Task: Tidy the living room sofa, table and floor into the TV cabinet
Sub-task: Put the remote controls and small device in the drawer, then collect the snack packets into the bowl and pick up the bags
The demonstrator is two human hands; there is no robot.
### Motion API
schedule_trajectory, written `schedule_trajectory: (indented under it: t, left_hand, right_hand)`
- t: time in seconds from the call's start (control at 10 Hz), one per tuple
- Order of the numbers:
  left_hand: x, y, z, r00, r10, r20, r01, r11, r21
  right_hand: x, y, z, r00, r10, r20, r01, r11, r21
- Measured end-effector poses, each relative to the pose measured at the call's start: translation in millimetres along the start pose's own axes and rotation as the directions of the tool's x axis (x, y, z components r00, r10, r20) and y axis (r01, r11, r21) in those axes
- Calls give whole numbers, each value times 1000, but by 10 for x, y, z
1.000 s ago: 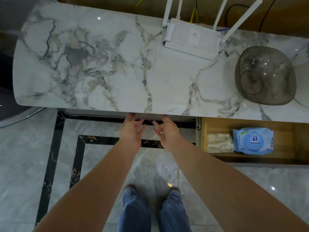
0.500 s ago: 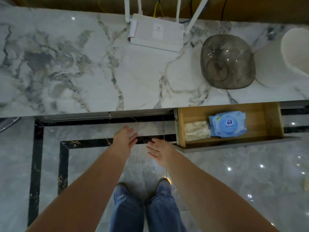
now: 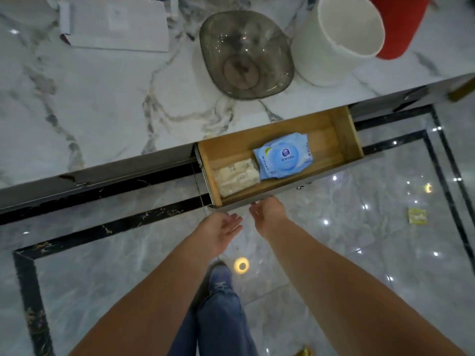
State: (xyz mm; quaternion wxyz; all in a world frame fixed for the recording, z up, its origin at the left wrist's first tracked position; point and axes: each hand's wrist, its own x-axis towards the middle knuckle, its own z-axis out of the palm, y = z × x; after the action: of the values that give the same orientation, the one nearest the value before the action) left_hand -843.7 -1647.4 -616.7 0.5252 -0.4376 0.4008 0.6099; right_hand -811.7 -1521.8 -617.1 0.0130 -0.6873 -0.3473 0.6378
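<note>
Drawer (image 3: 344, 129) of the marble-topped TV cabinet (image 3: 108, 106) stands pulled out below the cabinet's front edge, toward its right end; wooden inside, grey front panel. Blue wet-wipes pack (image 3: 282, 156) lies flat near the drawer's middle; beige tissue packs (image 3: 237, 177) lie just beside it toward the drawer's left wall, touching or nearly touching the wipes.

Right hand (image 3: 268, 214) reaches to the drawer's front panel near its left corner, fingers loosely curled, tips at or just under the panel's lower edge; whether they actually grip it cannot be told. Left hand (image 3: 221, 233) hangs just left of it and a little lower, palm turned up, fingers relaxed and spread, holding nothing, apart from the drawer.

On the cabinet top: smoky glass bowl (image 3: 246, 51) near the front edge above the drawer; white cylindrical bin (image 3: 339, 39) just right of it; red container (image 3: 398, 24) behind that at the far right; white router (image 3: 113, 24) toward the back, left of the bowl.

Small yellow wrapper (image 3: 417, 215) lies on the tiled floor (image 3: 359, 253), right of the drawer.
</note>
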Motion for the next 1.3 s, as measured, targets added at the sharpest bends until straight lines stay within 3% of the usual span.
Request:
schedule_trajectory:
  t: [0.1, 0.3, 0.4, 0.6, 0.8, 0.9, 1.1, 1.3]
  left_hand:
    - [29, -139, 69, 998, 50, 31, -46, 991, -125]
    - [79, -115, 159, 993, 116, -18, -116, 950, -291]
    - [134, 24, 287, 986, 164, -28, -164, 934, -316]
    - [324, 542, 548, 962, 272, -35, -267, 901, -341]
    - [395, 1059, 783, 937, 350, 0, -324, 866, -382]
    - [303, 1062, 769, 936, 351, -8, -337, 892, -300]
    - [-54, 982, 799, 947, 322, 2, -317, 934, -163]
    - [-758, 715, 927, 975, 214, 54, -215, 976, 21]
  right_hand:
    - [-5, -18, -118, 997, -68, 20, 67, 995, 70]
    - [198, -70, -208, 996, 59, 71, -70, 984, 161]
    - [217, -225, -123, 995, 42, 96, -57, 986, 158]
    - [306, -632, 421, 962, -24, 273, -17, 989, 147]
    - [349, -962, 847, 885, -53, 462, -78, 962, 260]
    - [317, -1010, 788, 882, -37, 470, -64, 979, 196]
    - [13, -1152, 717, 964, 7, 265, -52, 985, 166]
    - [-413, -1170, 330, 954, 75, 291, -133, 973, 186]
